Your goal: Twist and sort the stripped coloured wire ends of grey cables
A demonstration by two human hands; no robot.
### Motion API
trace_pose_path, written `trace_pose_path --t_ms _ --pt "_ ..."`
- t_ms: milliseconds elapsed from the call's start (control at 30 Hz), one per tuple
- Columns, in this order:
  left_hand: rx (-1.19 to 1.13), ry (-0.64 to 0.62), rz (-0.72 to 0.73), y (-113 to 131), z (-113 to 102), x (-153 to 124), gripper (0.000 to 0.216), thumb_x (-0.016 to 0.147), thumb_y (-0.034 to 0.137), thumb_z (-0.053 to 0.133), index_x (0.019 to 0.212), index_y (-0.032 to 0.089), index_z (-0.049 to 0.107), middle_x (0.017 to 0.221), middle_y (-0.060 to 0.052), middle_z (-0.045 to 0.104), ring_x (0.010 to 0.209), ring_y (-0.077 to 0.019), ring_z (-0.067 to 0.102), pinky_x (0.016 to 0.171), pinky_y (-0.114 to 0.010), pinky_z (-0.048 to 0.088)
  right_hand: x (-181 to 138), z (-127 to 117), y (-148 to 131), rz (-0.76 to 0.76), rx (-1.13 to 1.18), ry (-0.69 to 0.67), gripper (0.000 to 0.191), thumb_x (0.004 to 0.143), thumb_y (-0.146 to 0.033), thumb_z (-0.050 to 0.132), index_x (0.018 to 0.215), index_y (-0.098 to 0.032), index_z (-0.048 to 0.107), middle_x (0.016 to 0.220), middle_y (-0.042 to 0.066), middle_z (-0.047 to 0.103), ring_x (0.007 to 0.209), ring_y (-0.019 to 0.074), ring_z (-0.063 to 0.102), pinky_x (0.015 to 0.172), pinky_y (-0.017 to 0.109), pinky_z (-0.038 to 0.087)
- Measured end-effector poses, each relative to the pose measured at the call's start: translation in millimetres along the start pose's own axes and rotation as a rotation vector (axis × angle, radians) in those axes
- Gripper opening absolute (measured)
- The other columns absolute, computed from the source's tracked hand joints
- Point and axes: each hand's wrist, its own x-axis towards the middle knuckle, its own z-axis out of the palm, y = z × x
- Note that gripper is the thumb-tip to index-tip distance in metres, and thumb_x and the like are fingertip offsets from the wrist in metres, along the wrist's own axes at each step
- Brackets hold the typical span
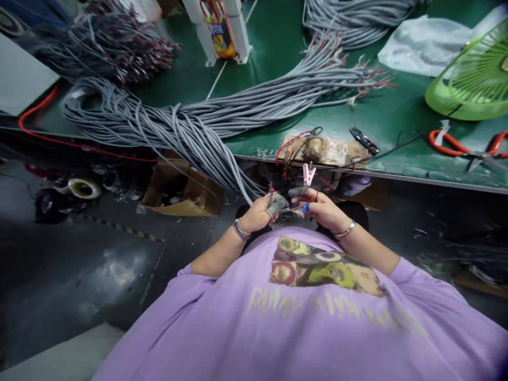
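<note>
My left hand (262,211) is closed on the end of a grey cable (242,185) that hangs off the bench, with grey finger covers on the fingertips. My right hand (321,207) is closed on a small pink clip-like tool (308,173) pointing up, right beside the cable's red and dark wire ends (286,203). Both hands meet just below the bench edge, in front of my purple shirt. A large bundle of grey cables (190,121) lies across the green bench (278,37) and drapes down toward my left hand.
Red-handled scissors (468,151) lie at the right bench edge, a green fan (472,79) behind them. Black cutters (363,140) and a taped block (321,149) sit near the front edge. More cable bundles (107,42) lie at the back left. A cardboard box (178,190) stands under the bench.
</note>
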Motion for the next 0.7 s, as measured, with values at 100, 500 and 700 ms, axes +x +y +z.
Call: trace_pose_path --t_ms 100,500,700 --pt "0.011 0.085 -0.016 -4 5 7 0.051 0.088 0.067 0.055 0.075 0.018 0.049 0.059 0.004 0.054 0.05 -0.0071 0.049 0.051 -0.021 0.043 -9 -5 -7 -0.084 0.017 -0.062 0.049 0.067 -0.032 0.078 0.114 -0.023 0.071 0.102 0.004 0.071 0.076 0.0125 0.059 0.064 0.024 0.046" --pt "-0.01 -0.176 0.038 6 -5 12 0.059 0.087 0.071 0.055 0.066 0.015 0.057 0.059 0.0 0.057 0.052 -0.0081 0.049 0.052 -0.022 0.042 -17 13 -21 -0.276 -0.473 0.063 0.03 0.076 -0.05 0.079 0.079 -0.02 0.074 0.08 0.006 0.066 0.077 0.0185 0.058 0.077 0.033 0.049" --pt "-0.133 -0.295 0.084 2 -13 8 0.053 0.078 0.065 0.071 0.07 0.013 0.064 0.061 -0.002 0.059 0.055 -0.0102 0.051 0.054 -0.024 0.045 -12 19 -11 0.056 -0.121 0.026 0.046 0.065 -0.057 0.085 0.074 -0.017 0.065 0.064 -0.001 0.058 0.056 0.0088 0.045 0.053 0.022 0.034"
